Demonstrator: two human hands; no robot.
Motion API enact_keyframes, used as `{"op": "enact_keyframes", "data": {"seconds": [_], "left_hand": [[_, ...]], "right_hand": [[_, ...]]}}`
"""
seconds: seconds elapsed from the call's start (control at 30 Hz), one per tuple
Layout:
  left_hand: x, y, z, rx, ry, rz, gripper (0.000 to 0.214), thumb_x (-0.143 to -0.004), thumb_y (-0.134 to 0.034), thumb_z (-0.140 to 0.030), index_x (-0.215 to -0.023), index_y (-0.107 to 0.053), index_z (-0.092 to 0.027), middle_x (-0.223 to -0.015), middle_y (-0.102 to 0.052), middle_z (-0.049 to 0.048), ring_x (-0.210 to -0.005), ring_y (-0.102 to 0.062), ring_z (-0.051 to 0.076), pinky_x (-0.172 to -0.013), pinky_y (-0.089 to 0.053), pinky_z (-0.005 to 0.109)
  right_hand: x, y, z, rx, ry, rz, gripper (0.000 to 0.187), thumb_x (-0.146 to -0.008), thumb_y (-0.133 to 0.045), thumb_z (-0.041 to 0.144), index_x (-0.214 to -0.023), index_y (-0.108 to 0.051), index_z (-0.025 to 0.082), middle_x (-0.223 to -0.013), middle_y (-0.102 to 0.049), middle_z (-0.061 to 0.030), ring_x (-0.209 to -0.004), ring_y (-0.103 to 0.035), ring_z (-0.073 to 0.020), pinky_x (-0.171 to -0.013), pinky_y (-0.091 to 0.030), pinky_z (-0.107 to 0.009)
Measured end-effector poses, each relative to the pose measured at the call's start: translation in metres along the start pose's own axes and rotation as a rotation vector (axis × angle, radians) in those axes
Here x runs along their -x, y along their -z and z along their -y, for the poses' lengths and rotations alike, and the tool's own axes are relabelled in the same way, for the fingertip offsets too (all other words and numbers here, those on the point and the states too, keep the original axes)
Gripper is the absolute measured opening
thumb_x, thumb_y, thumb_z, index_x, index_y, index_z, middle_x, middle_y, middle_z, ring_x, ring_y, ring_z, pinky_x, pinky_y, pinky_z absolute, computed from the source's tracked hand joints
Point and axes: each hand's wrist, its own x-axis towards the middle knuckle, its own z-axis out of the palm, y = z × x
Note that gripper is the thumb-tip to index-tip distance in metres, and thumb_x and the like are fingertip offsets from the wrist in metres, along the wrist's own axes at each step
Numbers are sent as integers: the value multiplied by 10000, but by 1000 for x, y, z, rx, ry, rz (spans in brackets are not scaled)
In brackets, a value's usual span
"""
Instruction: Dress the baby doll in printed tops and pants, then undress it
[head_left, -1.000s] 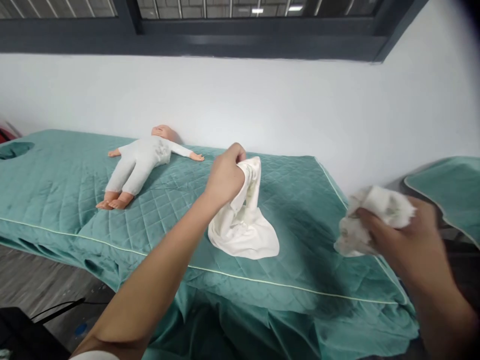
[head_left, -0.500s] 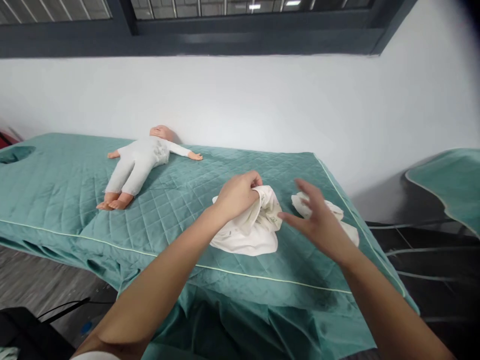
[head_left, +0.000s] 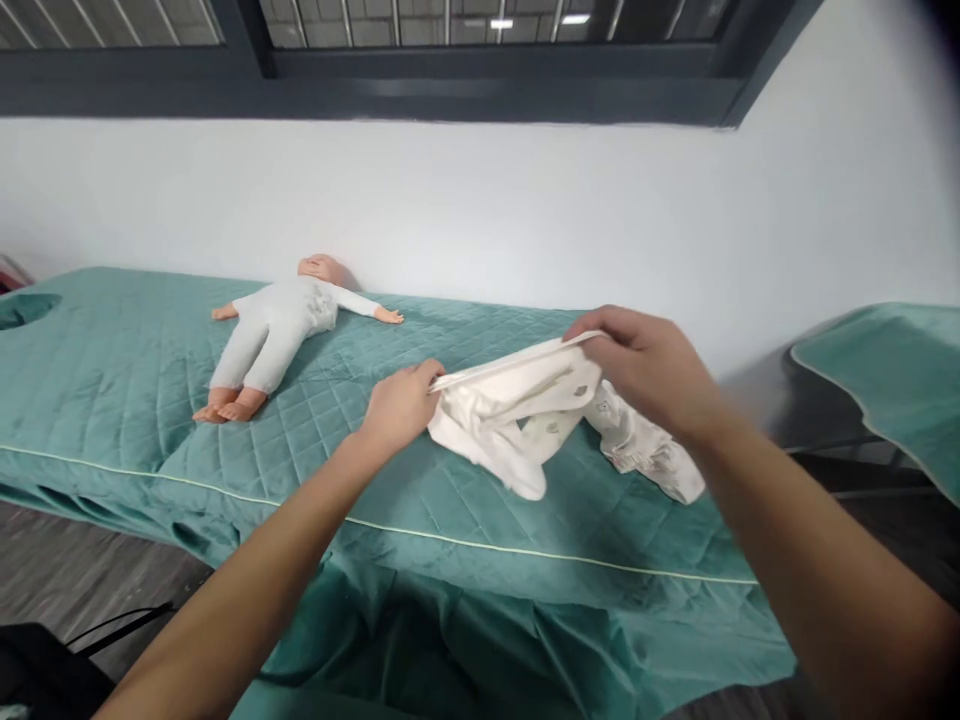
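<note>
Garment edge taut between 2 hands, right higher

You have two hands: left hand, one; right hand, one. Between your two hands, white garment, one. On the one green-covered bed before you: patterned white cloth, one; doll, one, with two feet. To your right, hanging green cloth, one. In the one window, bright lights, two.

Window cropped above, dark object cropped lower left; held cloth, print too small to tell
</note>
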Motion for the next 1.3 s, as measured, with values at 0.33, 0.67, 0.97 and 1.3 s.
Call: {"op": "enact_keyframes", "data": {"seconds": [0.33,0.67,0.97,1.3], "left_hand": [[-16,60,12,239,-219,-674,359,-854,-478,-84,-1168,-601,-207,-1123,-682,48,-1008,-628,179,-934,-489,304],[-11,82,31,45,-60,-848,219,-865,-521,-102,-1022,-607,-228,-1067,-615,65,-1038,-589,221,-945,-469,353],[-16,60,36,-420,287,-297,357,-910,-395,-125,-1195,-595,-204,-1180,-600,155,-860,-683,283,-708,-488,382],[4,-49,58,-307,224,-96,314,-964,-440,-217,-1241,-587,-197,-1262,-603,147,-1164,-614,302,-902,-518,398]], "right_hand": [[-5,38,-12,433,11,79,269,-831,-681,457,-716,-590,232,-610,-565,22,-575,-461,-142,-571,-308,-288],[10,25,-20,46,-98,-163,222,-769,-587,187,-976,-626,258,-1011,-715,-13,-774,-588,-184,-642,-424,-297],[-33,-56,-70,-79,-194,114,259,-842,-555,389,-933,-690,187,-928,-736,-51,-820,-643,-214,-701,-470,-298],[11,-115,-150,152,-112,38,72,-842,-518,247,-801,-566,212,-1300,-653,-155,-1262,-542,-281,-1145,-307,-448]]}}
